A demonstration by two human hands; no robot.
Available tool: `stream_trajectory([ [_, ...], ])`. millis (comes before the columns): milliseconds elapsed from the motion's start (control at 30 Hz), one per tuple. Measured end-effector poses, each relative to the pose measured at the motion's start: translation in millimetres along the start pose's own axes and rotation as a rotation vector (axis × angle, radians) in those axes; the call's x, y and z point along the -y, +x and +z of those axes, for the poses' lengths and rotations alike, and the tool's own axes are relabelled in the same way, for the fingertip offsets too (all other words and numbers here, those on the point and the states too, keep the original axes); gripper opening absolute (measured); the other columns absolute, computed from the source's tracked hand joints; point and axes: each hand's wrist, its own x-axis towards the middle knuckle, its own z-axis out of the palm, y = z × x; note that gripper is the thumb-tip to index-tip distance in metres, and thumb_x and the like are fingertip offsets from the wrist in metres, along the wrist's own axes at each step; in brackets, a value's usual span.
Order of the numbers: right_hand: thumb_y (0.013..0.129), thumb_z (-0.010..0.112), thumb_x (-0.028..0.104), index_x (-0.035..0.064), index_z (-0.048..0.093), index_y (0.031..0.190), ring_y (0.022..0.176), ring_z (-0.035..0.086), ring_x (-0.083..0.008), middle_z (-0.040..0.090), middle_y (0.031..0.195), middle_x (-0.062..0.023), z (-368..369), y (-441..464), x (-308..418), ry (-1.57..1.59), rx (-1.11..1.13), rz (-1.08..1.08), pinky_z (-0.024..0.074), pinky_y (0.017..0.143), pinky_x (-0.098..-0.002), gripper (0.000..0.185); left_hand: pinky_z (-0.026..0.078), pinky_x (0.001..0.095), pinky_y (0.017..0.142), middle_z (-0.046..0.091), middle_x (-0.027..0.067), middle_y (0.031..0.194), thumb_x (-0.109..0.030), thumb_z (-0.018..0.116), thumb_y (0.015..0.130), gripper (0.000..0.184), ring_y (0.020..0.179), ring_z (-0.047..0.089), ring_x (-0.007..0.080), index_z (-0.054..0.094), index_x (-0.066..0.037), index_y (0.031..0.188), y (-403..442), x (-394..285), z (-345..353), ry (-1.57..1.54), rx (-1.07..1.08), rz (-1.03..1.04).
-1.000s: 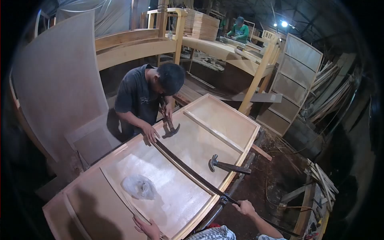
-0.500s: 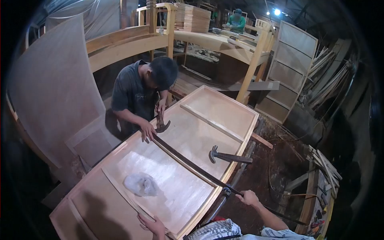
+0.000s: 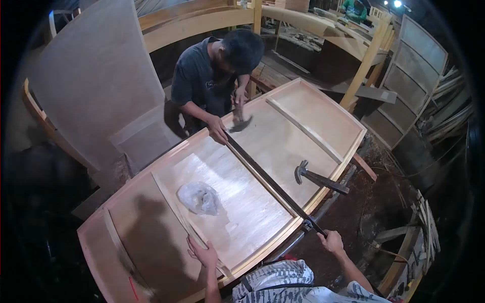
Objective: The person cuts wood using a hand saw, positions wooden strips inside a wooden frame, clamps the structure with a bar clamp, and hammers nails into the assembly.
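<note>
A shallow wooden panel frame [image 3: 348,164] lies tilted across the view, with thin slats across its inside. My left hand [image 3: 203,254] rests at the near end of a pale slat [image 3: 174,204], fingers spread on it and the panel. My right hand [image 3: 332,242] is closed around the near end of a long dark bar [image 3: 268,179] that spans the panel along a middle slat. The co-worker's hand [image 3: 217,129] presses the bar's far end; their other hand [image 3: 239,96] holds a hammer [image 3: 240,124], blurred. What the bar is exactly, I cannot tell.
A second hammer [image 3: 321,178] lies over the panel's right edge. A crumpled clear plastic bag [image 3: 198,198] sits inside the panel. Wood scraps [image 3: 429,230] are piled at the right. A large board [image 3: 96,86] leans at the left; a co-worker [image 3: 212,76] stands opposite.
My view has shifted, so the scene sits further right. My left hand lies further onto the slat with fingers spread. The co-worker's hammer has moved and is blurred; my right hand still grips the bar.
</note>
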Motion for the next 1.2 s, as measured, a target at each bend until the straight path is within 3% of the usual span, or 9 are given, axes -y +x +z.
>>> stream_trajectory([
  [200, 0.097, 0.067, 0.049, 0.0044, 0.077, 0.094, 0.089, 0.071, -0.0482, 0.072, 0.086, -0.0278, 2.2, 0.7, -4.4, -0.026, -0.001, -0.015, 0.0564, 0.083, -0.0562, 0.046, 0.012, 0.0616, 0.127, 0.032, 0.0248, 0.167, -0.022, 0.074, 0.088, 0.092, 0.156, 0.029, 0.0419, 0.026, -0.001, 0.163, -0.7, -11.5, -10.9, 0.015, 0.059, -0.037],
  [367, 0.097, 0.068, 0.048, 0.0050, 0.077, 0.095, 0.090, 0.072, -0.0465, 0.073, 0.087, -0.0262, -4.0, 2.7, 2.6, -0.012, 0.056, 0.063, 0.0569, 0.084, -0.0557, 0.044, 0.022, 0.0589, 0.126, 0.032, 0.0270, 0.167, -0.028, 0.075, 0.089, 0.097, 0.153, 0.032, 0.0453, 0.023, -0.002, 0.166, 4.4, 17.3, 11.8, 0.074, 0.027, -0.107],
  [500, 0.097, 0.067, 0.046, 0.0081, 0.077, 0.094, 0.089, 0.072, -0.0464, 0.074, 0.088, -0.0237, -11.2, 3.3, 5.2, 0.049, 0.080, 0.058, 0.0562, 0.083, -0.0564, 0.039, 0.023, 0.0557, 0.127, 0.030, 0.0269, 0.168, -0.030, 0.076, 0.089, 0.098, 0.153, 0.031, 0.0462, 0.021, -0.001, 0.166, 5.1, 25.5, 4.9, 0.224, 0.020, -0.013],
  [567, 0.097, 0.068, 0.045, 0.0089, 0.076, 0.091, 0.087, 0.072, -0.0453, 0.074, 0.087, -0.0226, -10.6, 6.2, 2.3, 0.051, 0.117, 0.084, 0.0563, 0.081, -0.0558, 0.037, 0.023, 0.0539, 0.127, 0.029, 0.0280, 0.168, -0.030, 0.074, 0.091, 0.097, 0.154, 0.030, 0.0467, 0.020, 0.001, 0.166, 8.3, 37.4, 7.2, 0.122, 0.029, 0.080],
  [600, 0.096, 0.068, 0.044, 0.0088, 0.076, 0.091, 0.087, 0.072, -0.0451, 0.074, 0.087, -0.0224, -13.5, 6.7, 3.4, 0.060, 0.136, 0.092, 0.0561, 0.080, -0.0559, 0.036, 0.021, 0.0504, 0.129, 0.030, 0.0296, 0.167, -0.021, 0.080, 0.088, 0.100, 0.155, 0.029, 0.0447, 0.021, 0.006, 0.164, 9.7, 30.7, 6.3, 0.108, 0.040, 0.008],
  [733, 0.096, 0.069, 0.046, 0.0068, 0.075, 0.090, 0.085, 0.072, -0.0448, 0.074, 0.087, -0.0222, -12.8, 7.1, 2.5, 0.092, 0.107, 0.086, 0.0565, 0.078, -0.0554, 0.040, 0.024, 0.0493, 0.128, 0.033, 0.0294, 0.165, -0.018, 0.079, 0.088, 0.097, 0.153, 0.032, 0.0451, 0.023, 0.006, 0.163, 8.8, 27.5, 2.4, 0.248, 0.039, 0.032],
  [800, 0.096, 0.068, 0.046, 0.0071, 0.075, 0.090, 0.085, 0.072, -0.0449, 0.074, 0.087, -0.0218, -16.3, 9.5, 3.4, 0.106, 0.133, 0.094, 0.0563, 0.078, -0.0556, 0.039, 0.024, 0.0504, 0.127, 0.036, 0.0330, 0.161, -0.021, 0.076, 0.088, 0.094, 0.152, 0.033, 0.0461, 0.025, 0.010, 0.161, 8.7, 23.4, -1.4, 0.175, 0.075, 0.063],
  [900, 0.097, 0.068, 0.044, 0.0069, 0.074, 0.091, 0.085, 0.072, -0.0449, 0.074, 0.087, -0.0210, -16.8, 12.4, 1.6, 0.114, 0.175, 0.101, 0.0559, 0.077, -0.0561, 0.038, 0.026, 0.0488, 0.126, 0.039, 0.0325, 0.158, -0.019, 0.074, 0.088, 0.091, 0.150, 0.036, 0.0455, 0.027, 0.011, 0.159, 8.3, 16.2, -5.3, -0.048, 0.091, 0.158],
  [1200, 0.098, 0.068, 0.040, 0.0049, 0.071, 0.094, 0.085, 0.071, -0.0461, 0.073, 0.087, -0.0227, -9.3, 10.4, -4.8, 0.111, 0.175, 0.054, 0.0554, 0.076, -0.0565, 0.036, 0.028, 0.0465, 0.124, 0.042, 0.0302, 0.154, -0.010, 0.069, 0.085, 0.086, 0.146, 0.040, 0.0432, 0.029, 0.010, 0.158, 4.9, 7.1, -4.1, -0.131, 0.064, 0.122],
])
